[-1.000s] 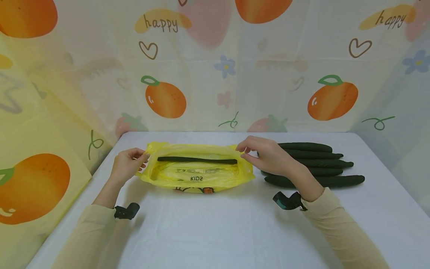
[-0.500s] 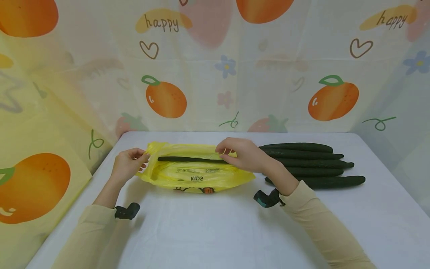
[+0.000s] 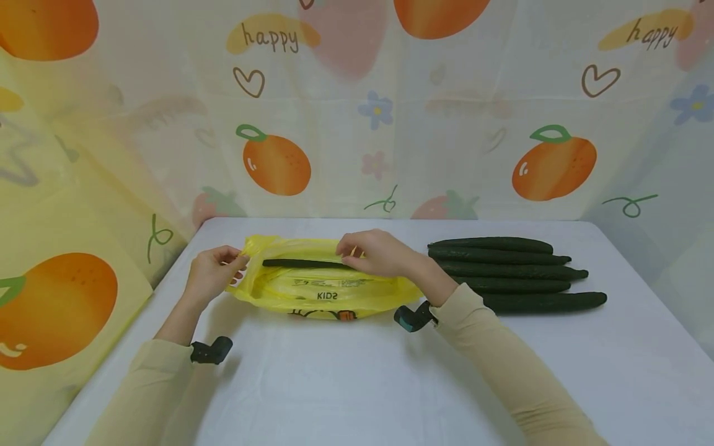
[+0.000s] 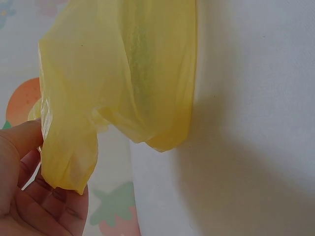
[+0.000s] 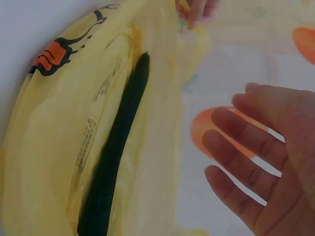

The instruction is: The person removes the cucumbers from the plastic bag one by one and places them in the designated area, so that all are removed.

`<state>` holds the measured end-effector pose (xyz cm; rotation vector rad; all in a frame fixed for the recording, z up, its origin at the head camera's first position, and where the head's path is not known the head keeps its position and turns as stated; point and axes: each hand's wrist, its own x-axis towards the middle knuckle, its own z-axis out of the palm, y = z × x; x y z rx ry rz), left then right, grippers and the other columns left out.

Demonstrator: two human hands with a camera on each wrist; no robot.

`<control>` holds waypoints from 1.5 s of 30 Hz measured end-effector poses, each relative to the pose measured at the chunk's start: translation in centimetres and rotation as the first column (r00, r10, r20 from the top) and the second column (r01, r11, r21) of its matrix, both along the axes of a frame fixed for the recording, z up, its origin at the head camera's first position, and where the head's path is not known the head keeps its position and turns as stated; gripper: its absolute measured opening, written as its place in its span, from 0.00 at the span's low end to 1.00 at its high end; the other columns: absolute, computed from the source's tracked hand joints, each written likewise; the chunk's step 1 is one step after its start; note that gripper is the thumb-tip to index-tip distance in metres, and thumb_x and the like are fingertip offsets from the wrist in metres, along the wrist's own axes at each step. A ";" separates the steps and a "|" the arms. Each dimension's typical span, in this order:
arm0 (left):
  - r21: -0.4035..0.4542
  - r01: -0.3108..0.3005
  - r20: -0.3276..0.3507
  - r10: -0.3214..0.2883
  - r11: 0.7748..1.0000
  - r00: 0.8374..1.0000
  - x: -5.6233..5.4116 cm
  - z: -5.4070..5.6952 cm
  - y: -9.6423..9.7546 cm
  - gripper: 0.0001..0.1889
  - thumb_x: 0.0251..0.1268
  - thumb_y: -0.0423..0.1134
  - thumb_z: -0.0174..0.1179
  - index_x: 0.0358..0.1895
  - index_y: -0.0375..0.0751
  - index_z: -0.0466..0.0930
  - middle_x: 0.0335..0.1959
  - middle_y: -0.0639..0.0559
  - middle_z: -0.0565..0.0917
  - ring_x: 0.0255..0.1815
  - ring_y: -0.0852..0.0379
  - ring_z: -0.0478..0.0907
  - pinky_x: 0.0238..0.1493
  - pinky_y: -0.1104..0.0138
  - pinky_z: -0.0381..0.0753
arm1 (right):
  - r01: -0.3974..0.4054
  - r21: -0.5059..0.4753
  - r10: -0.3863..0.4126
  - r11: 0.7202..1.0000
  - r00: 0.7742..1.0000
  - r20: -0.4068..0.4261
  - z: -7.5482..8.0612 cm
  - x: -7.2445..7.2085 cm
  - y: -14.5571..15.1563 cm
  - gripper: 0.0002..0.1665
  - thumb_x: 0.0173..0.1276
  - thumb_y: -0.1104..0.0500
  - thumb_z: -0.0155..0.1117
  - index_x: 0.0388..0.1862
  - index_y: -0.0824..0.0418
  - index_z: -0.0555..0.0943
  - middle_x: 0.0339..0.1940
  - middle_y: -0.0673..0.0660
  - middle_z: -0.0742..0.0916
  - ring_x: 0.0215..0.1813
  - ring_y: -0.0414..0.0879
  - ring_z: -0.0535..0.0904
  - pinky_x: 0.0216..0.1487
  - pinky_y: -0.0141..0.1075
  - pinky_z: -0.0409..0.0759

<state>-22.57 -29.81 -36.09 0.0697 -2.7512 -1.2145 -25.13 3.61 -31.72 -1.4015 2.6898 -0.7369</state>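
Observation:
A yellow plastic bag [image 3: 379, 298] lies on the table with its mouth spread toward me and upside-down print on its front. Inside it rests one dark green cucumber [image 3: 298, 264], its right part hidden behind my right hand. At the bag's left end, my left hand [image 3: 209, 275] pinches the handle [image 4: 69, 162] between thumb and fingers. My right hand [image 3: 379, 253] hovers over the bag's right half, holding nothing. In the right wrist view its fingers [image 5: 246, 169] are spread and slightly bent, beside the bag's opening.
Several loose cucumbers [image 3: 519, 271] lie side by side on the right of the white-covered table [image 3: 334, 384]. A fruit-printed cloth [image 3: 334, 111] hangs behind the table and along its left side. Each wrist carries a small black camera [image 3: 211, 350].
My right hand has moved left from the bag's right edge to over its opening, uncovering more of the loose cucumbers. The left hand and the bag look the same.

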 end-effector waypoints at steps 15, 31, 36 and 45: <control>-0.004 0.018 -0.028 -0.018 1.000 0.999 -0.2 -0.4 0.1 0.15 0.64 0.44 0.57 0.40 0.33 0.78 0.32 0.39 0.83 0.23 0.60 0.80 0.25 0.70 0.81 | 0.049 0.164 -0.079 0.985 0.981 0.176 -2.1 -2.4 -2.3 0.14 0.71 0.56 0.50 0.52 0.56 0.78 0.49 0.51 0.83 0.47 0.44 0.80 0.50 0.34 0.76; -0.001 0.011 -0.028 -0.011 1.000 1.000 0.0 -0.4 -0.1 0.15 0.64 0.44 0.57 0.40 0.34 0.79 0.32 0.39 0.83 0.22 0.62 0.79 0.25 0.70 0.81 | 0.061 0.368 -0.166 0.928 0.950 0.263 -3.1 -3.1 -3.9 0.22 0.75 0.53 0.40 0.63 0.56 0.71 0.63 0.51 0.76 0.64 0.45 0.69 0.65 0.38 0.66; -0.005 0.010 -0.030 -0.010 1.000 1.000 0.0 -0.4 -0.2 0.15 0.64 0.45 0.57 0.40 0.34 0.79 0.32 0.39 0.83 0.22 0.61 0.79 0.25 0.70 0.81 | 0.065 0.379 -0.173 0.923 0.950 0.259 -3.0 -3.3 -3.9 0.23 0.75 0.52 0.40 0.65 0.55 0.69 0.64 0.51 0.74 0.66 0.46 0.67 0.66 0.39 0.64; -0.012 0.003 -0.033 -0.003 1.000 0.999 0.1 -0.4 -0.2 0.14 0.64 0.43 0.57 0.40 0.33 0.79 0.31 0.39 0.83 0.22 0.60 0.79 0.24 0.70 0.81 | 0.078 0.371 -0.181 0.925 0.950 0.253 -2.9 -3.4 -4.0 0.22 0.75 0.52 0.42 0.64 0.54 0.70 0.63 0.51 0.75 0.65 0.46 0.69 0.65 0.39 0.65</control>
